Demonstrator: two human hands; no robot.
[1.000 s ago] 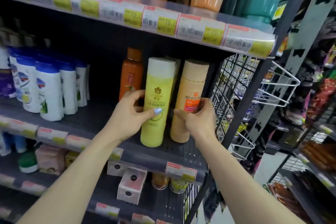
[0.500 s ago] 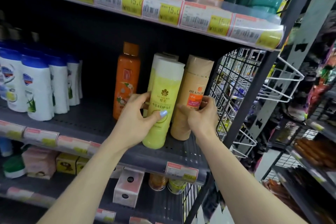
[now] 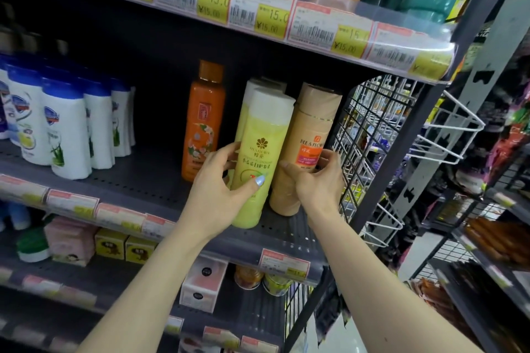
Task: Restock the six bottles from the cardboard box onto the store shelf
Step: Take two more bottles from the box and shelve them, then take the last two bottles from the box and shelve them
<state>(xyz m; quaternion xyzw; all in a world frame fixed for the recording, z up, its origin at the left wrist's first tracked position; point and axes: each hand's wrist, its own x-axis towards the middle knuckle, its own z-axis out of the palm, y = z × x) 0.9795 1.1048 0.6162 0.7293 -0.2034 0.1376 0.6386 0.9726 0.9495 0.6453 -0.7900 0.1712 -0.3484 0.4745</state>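
Observation:
A yellow-green bottle with a white cap [image 3: 262, 149] stands near the front of the dark grey shelf [image 3: 160, 195], leaning slightly. My left hand [image 3: 220, 189] is wrapped around its lower half. Just behind it stands a second yellow-green bottle [image 3: 251, 89], mostly hidden. To the right stands a tan bottle [image 3: 311, 129], with my right hand [image 3: 318, 180] gripping its lower part. An orange bottle [image 3: 203, 120] stands to the left, apart from my hands. No cardboard box is in view.
White bottles with blue caps [image 3: 66, 129] fill the shelf's left side. A wire grid panel [image 3: 370, 135] closes the shelf's right end, with white wire racks [image 3: 447, 129] beyond. Price tags line the upper shelf edge [image 3: 258, 13]. Boxes and jars sit on the shelf below.
The view has shifted a little closer and to the left. Both hands have kept their grips, and the yellow-green bottle now leans slightly against the one behind.

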